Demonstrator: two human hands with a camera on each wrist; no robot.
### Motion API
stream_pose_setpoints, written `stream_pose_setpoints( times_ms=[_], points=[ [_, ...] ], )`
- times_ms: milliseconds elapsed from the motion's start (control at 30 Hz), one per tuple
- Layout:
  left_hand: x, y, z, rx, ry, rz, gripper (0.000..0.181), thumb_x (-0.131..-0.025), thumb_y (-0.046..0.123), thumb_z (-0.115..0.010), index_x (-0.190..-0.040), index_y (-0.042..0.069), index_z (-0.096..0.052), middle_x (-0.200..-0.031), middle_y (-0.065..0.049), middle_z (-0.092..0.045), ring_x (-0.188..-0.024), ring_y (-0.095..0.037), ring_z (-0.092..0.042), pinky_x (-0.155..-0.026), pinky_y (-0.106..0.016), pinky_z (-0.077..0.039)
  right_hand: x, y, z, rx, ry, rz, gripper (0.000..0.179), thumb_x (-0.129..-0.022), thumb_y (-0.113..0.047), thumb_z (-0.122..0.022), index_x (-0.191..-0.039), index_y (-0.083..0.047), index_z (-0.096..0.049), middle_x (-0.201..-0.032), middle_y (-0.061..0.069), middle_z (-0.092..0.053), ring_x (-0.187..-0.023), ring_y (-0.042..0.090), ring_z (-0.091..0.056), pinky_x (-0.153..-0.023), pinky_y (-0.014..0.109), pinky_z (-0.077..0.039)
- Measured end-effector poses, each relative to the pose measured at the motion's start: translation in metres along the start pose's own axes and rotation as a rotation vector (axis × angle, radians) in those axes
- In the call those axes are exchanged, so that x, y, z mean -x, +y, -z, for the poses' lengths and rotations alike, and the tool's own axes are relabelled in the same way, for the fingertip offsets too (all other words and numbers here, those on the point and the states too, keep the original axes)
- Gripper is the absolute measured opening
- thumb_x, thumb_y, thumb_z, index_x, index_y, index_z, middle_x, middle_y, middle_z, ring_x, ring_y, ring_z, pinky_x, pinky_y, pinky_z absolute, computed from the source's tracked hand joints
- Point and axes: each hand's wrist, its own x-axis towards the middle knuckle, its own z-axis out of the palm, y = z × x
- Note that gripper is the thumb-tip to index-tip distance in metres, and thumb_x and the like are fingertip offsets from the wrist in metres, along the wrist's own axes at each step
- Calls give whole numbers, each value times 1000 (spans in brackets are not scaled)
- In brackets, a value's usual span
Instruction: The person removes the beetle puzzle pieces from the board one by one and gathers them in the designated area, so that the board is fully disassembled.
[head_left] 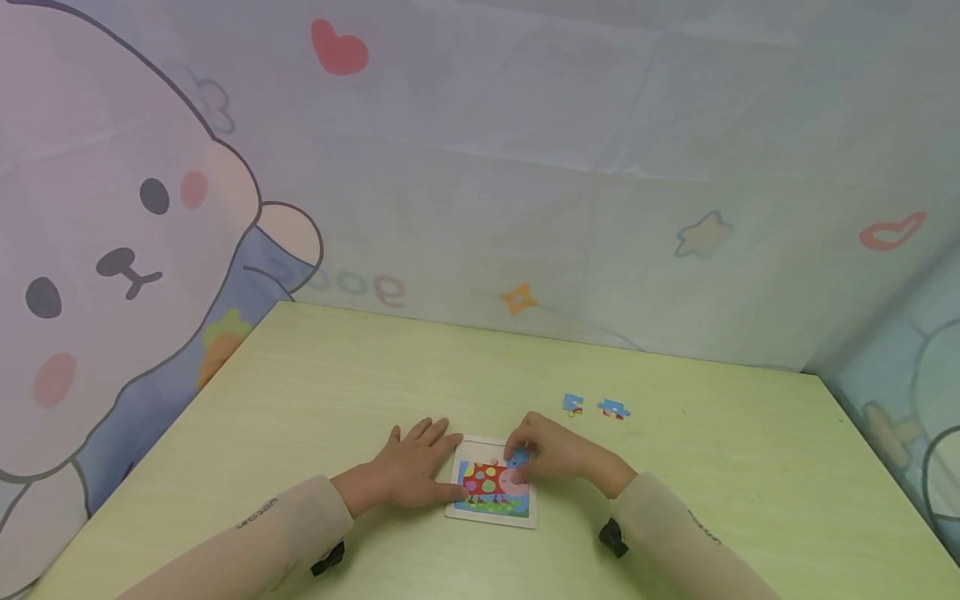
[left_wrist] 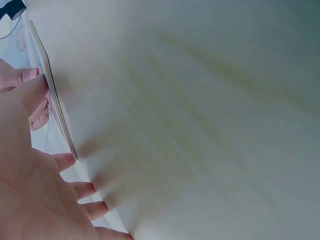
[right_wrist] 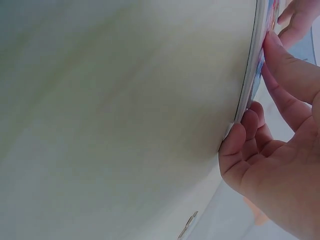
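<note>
A square jigsaw puzzle board (head_left: 487, 517) with a pale frame lies on the table, showing a red spotted animal with a pink face over green. My left hand (head_left: 415, 467) is spread flat at its left side, fingertips on the table and frame, thumb on the picture. At the upper right of the picture, my right hand (head_left: 553, 450) pinches a blue puzzle piece (head_left: 518, 456) between thumb and index finger, right down at the board. In the right wrist view, the other fingers (right_wrist: 233, 142) curl beside the board's edge. The upper part of the picture area is bare.
Two loose blue and red puzzle pieces, one on the left (head_left: 572, 403) and one on the right (head_left: 614, 408), lie beyond my right hand. The pale green table (head_left: 360, 358) ends at a printed cloth backdrop (head_left: 480, 208) behind and at the sides.
</note>
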Motion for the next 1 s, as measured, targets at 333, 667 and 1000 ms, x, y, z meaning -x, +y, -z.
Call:
stream_pose_setpoints(
  times_ms=[333,667,1000],
  points=[
    [0,-1,-1,9,2,2,78,-87,57,-60,-147,12,-39,-157,-15,-26,-145,-37,-18,-108,-68,-14,-1,0,-1,23,-1,-5,13,-81,-13,-77,-91,-14,-68,-92,1,-47,-86,16,-43,-76,30,-39],
    [0,-1,-1,5,1,3,79,-87,58,-59,-148,12,-38,-157,-14,-25,-146,-36,-17,-108,-69,-14,1,-5,1,78,17,27,9,-84,-7,-73,-90,-13,-69,-88,0,-49,-83,15,-44,-74,27,-39],
    [-1,-2,-3,-3,0,3,79,-87,59,-58,-148,13,-38,-158,-14,-24,-146,-36,-17,-108,-68,-14,1,-2,2,67,27,55,12,-83,-4,-72,-90,-13,-68,-89,-1,-52,-84,14,-46,-77,28,-42]
  ],
)
